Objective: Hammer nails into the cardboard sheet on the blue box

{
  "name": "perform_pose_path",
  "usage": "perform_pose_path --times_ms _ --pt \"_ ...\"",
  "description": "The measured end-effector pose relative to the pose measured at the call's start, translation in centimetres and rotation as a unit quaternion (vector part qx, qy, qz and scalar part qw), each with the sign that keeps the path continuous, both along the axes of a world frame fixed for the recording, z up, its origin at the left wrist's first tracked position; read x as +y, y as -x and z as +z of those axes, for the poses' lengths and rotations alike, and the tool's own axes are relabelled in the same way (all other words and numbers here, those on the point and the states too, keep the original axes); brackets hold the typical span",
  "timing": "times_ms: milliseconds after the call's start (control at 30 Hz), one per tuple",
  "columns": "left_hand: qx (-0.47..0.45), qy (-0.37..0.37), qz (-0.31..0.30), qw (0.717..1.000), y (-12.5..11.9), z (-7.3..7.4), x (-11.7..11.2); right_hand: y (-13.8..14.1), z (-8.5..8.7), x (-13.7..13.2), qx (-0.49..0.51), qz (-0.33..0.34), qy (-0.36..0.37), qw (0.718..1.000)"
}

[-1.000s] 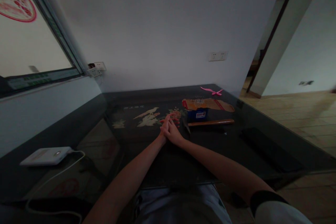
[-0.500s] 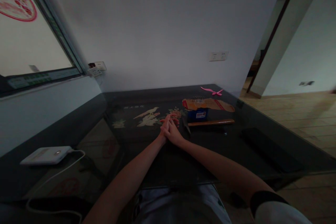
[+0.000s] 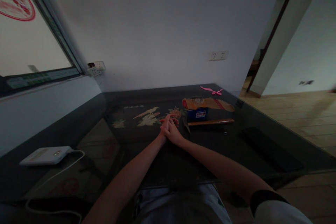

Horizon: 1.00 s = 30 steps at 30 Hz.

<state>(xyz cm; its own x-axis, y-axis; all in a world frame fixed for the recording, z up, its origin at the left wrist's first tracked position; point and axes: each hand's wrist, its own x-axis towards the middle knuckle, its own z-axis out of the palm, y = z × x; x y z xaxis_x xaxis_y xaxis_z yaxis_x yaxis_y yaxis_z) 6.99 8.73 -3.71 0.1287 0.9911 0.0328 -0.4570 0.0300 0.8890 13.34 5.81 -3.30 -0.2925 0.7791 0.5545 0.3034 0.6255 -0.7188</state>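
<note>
My left hand (image 3: 164,128) and my right hand (image 3: 172,134) are clasped together on the dark glossy table (image 3: 147,157), fingers interlaced, with nothing visible between them. Several fingertips point forward over the flower print. Just to the right of my hands lies a hammer (image 3: 211,122), its dark head towards them and its wooden handle pointing right. Behind the hammer stands a small blue box (image 3: 198,114) with a white label. A torn piece of brown and red cardboard (image 3: 217,104) rests on or against the box, and several thin nail-like pieces (image 3: 197,99) show on it.
A pink ribbon-like strip (image 3: 214,91) lies at the table's back right. A dark flat slab (image 3: 271,148) is at the right. On the left sits a white power bank (image 3: 47,155) with a white cable (image 3: 63,171). A wall (image 3: 157,42) borders the back edge.
</note>
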Motion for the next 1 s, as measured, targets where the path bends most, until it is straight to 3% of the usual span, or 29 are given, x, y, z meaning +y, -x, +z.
perform_pose_path --times_ms 400,1000 --pt "0.003 0.002 -0.002 1.000 0.07 0.61 -0.39 0.00 0.10 -0.05 -0.002 -0.003 -0.002 1.000" --pt "-0.007 -0.023 0.006 1.000 -0.06 -0.01 0.34 -0.05 -0.27 0.21 -0.020 -0.014 0.004 1.000"
